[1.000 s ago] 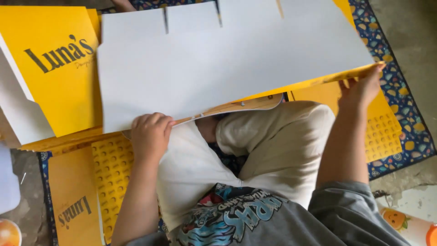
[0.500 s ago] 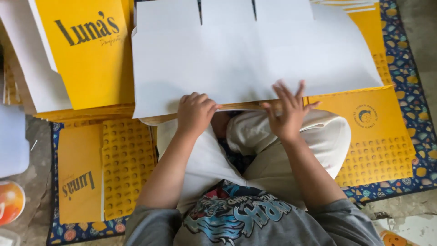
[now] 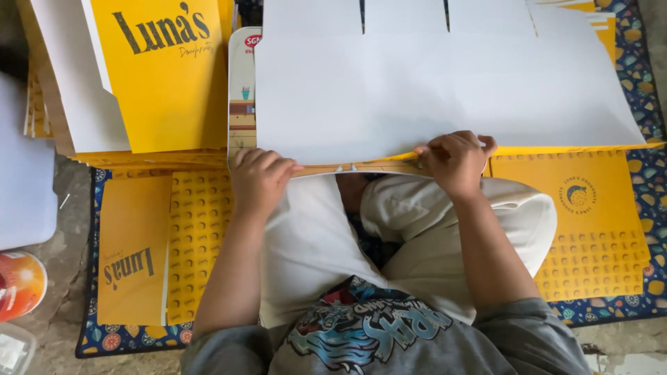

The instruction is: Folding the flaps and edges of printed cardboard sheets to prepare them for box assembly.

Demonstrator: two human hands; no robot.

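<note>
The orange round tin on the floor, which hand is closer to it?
Left. The left hand rests on the white sheet's near edge, on the side of the orange tin. The right hand pinches that edge farther away.

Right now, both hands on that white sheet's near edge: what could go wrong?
1. The right hand pinches the white cardboard sheet at its edge; the fold could crease crooked.
2. The left hand only presses beside it, so the sheet may slide off the yellow stack.

You see soft, even daylight with only faint shadows under the white cardboard sheet (it looks almost overexposed), and the picture stays sharp, slightly softer at corners.
</note>
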